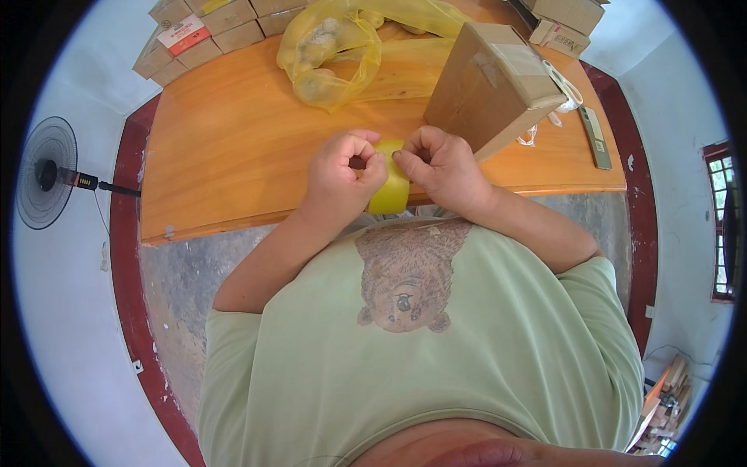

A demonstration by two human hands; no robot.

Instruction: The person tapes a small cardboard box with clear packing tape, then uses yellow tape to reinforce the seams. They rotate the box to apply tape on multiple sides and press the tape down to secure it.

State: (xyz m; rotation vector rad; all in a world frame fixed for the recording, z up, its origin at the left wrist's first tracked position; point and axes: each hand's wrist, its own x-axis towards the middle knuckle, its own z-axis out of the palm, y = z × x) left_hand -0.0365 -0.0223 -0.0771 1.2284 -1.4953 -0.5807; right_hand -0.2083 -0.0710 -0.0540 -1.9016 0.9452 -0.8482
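Note:
A roll of yellow tape (387, 196) is held upright at the table's near edge, close to my body. From the left, my left hand (342, 167) pinches at the tape's upper part, thumb and fingertips together. My right hand (447, 170) pinches the same upper part from the other side, with its fingers curled. The two hands are a small gap apart, with yellow showing between them. My fingers hide part of the roll, and whether a loose tape end is between them cannot be seen.
Right of my hands stands a tall cardboard box (486, 82). Beyond lies a translucent yellow bag (331, 58) with round things inside. Small cartons (237, 37) are stacked far left, more cartons (562, 35) far right. A slim grey-green object (595, 138) and white loops (566, 84) lie right.

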